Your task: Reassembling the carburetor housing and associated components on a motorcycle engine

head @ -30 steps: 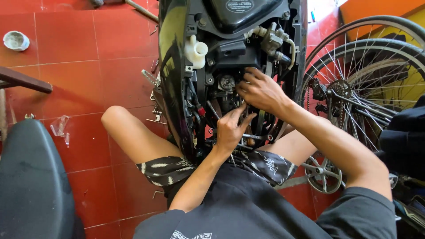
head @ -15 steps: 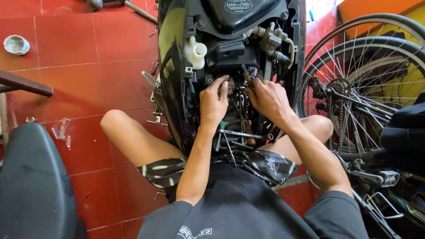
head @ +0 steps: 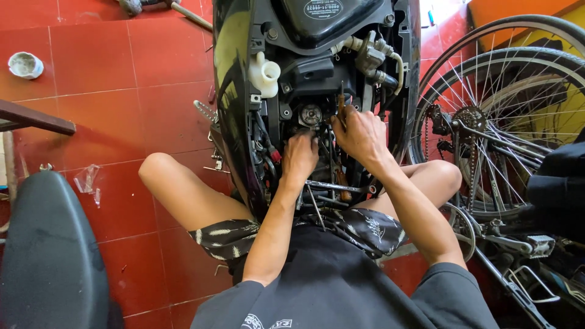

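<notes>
The scooter (head: 317,79) stands stripped open, its engine bay bare. The left hand (head: 300,157) curls around a part below the round cap (head: 310,114); the right hand (head: 359,135) pinches a screwdriver (head: 341,100) beside it. Reassembly remains.

Sunlit red tiled floor (head: 109,73), bicycle wheels (head: 518,109) at right.

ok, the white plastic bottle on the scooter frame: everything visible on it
The white plastic bottle is a small, squat, translucent-looking reservoir with a short neck and a spout stub on its left side. It stands upright, mounted on the open scooter body at the upper left of the exposed bay. Neither hand touches it; the left hand works lower down.
</notes>
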